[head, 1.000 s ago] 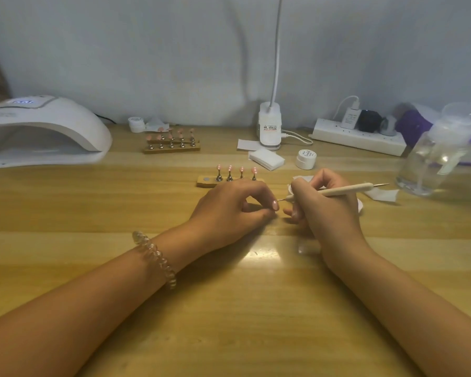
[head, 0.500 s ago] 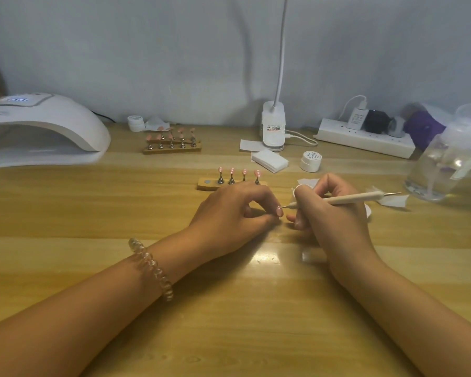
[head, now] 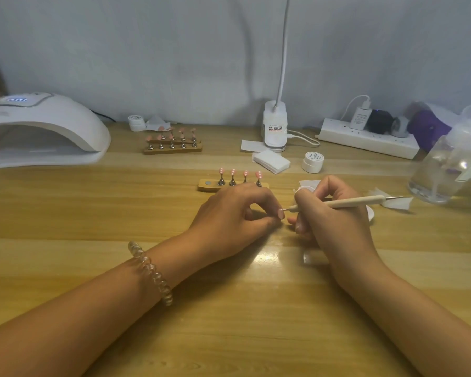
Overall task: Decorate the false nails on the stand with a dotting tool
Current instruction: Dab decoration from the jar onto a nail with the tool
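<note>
as left hand (head: 229, 213) pinches pink nail (head: 281, 213), dotting tool (head: 351, 202) touches it

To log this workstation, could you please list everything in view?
UV nail lamp: one, white, far left.
Near nail stand: one, wooden, centre, four pink nails.
Far nail stand: count unclear, wooden, back left.
Gel pots: two, white, back left, centre right.
Clip lamp: one, white, back centre.
Wipe stack: one, white, beside clip lamp.
Power strip: one, white, back right.
Bottle: one, clear, right edge.
Dotting tool: one, beige, centre right.
False nail: one, pink, at tool's tip.
Bracelet: one, clear spiral, left wrist.
Left hand: pinches the false nail.
Right hand: grips the dotting tool.
</note>
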A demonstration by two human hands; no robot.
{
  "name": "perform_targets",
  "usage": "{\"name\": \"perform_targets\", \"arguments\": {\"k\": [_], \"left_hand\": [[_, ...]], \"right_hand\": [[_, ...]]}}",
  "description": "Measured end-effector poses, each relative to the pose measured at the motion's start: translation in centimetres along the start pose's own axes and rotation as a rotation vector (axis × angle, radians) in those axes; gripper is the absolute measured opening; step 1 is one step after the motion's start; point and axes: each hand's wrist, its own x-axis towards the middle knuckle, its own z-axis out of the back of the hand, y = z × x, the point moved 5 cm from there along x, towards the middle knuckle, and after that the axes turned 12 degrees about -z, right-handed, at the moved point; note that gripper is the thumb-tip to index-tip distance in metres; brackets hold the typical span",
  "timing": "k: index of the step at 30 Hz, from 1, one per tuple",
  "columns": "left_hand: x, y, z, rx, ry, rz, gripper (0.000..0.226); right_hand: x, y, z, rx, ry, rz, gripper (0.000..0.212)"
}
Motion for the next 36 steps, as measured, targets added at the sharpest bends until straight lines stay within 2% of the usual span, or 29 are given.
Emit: {"name": "perform_targets", "arguments": {"k": [27, 32, 36], "left_hand": [[0.0, 0.0, 0.0, 0.016, 0.014, 0.014, 0.006], [0.0, -0.1, 0.0, 0.01, 0.013, 0.003, 0.007], [-0.1, -0.1, 0.0, -0.005, 0.012, 0.0, 0.007]], "right_hand": [[0.0, 0.0, 0.0, 0.032, 0.017, 0.02, 0.029], [0.2, 0.2, 0.7, 0.165, -0.028, 0.037, 0.035], [0.6, 0.6, 1.8, 0.168, -0.105, 0.085, 0.023]]}}
